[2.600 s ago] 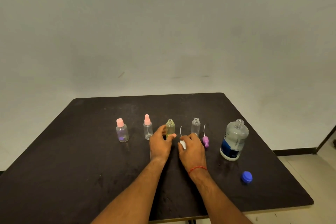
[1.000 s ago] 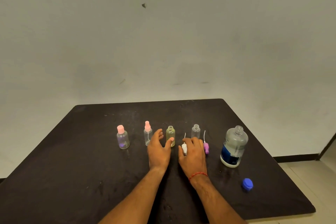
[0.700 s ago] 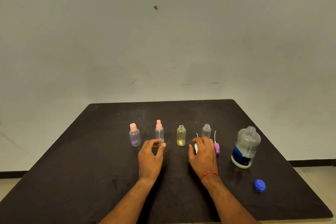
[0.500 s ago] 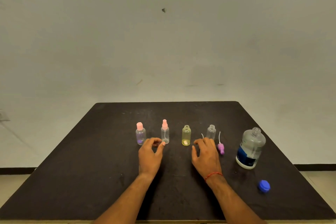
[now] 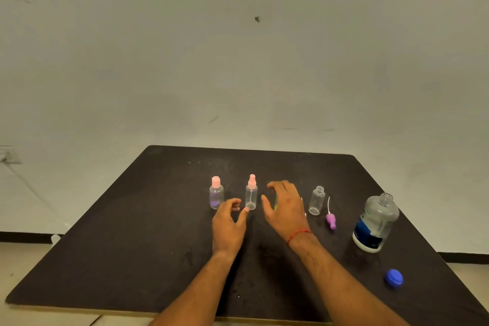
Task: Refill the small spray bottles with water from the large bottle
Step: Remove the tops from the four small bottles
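Both hands were apart and held nothing above the table (image 5: 158,219). The left hand (image 5: 229,222) had loosely curled fingers, thumb tip just beside the pink-topped spray bottle (image 5: 251,193). The right hand (image 5: 284,209), fingers spread, mostly hid a yellowish small bottle (image 5: 275,202). To its right stood an uncapped clear small bottle (image 5: 316,200), and farther right the open large bottle (image 5: 377,222).

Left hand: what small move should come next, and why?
Probably close the left hand around the pink-nozzled spray bottle: its thumb is beside the base, the bottle's top is still on, and the open right hand hovers close, seemingly ready to unscrew it.
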`<state>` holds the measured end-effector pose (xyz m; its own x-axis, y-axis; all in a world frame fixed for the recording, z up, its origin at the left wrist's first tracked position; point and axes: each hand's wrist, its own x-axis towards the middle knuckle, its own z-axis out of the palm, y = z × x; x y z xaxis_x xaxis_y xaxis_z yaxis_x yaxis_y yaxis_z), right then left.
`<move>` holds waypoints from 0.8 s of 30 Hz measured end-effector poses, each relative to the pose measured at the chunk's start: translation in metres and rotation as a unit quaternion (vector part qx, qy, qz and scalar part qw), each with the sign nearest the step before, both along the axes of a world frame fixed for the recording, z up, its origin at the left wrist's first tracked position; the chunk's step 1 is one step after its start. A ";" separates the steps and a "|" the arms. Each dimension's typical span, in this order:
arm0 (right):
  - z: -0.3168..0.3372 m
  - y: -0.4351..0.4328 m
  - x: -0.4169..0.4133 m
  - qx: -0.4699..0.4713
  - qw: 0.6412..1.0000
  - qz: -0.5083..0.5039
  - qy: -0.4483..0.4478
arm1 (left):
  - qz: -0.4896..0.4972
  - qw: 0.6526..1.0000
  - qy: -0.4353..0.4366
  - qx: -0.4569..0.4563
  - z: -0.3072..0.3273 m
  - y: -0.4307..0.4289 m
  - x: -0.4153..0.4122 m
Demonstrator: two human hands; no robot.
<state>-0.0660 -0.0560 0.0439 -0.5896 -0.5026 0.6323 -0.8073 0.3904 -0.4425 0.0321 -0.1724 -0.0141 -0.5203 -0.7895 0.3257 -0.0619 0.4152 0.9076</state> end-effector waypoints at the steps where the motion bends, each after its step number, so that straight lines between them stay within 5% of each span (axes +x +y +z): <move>1: 0.006 -0.008 -0.001 0.003 1.000 0.001 -0.009 | -0.001 1.000 0.001 0.004 -0.001 0.000 0.000; 13: 0.027 -0.068 -0.009 0.147 0.983 -0.048 -0.103 | -0.017 0.999 -0.027 0.021 0.001 -0.001 0.003; 24: 0.035 -0.045 0.022 0.085 0.984 0.018 -0.153 | -0.050 0.997 0.030 0.048 0.003 0.001 0.004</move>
<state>-0.0439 -0.1010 0.0790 -0.7186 -0.6105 0.3329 -0.6617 0.4531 -0.5974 0.0363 -0.1711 -0.0106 -0.5796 -0.7635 0.2847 0.0315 0.3281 0.9441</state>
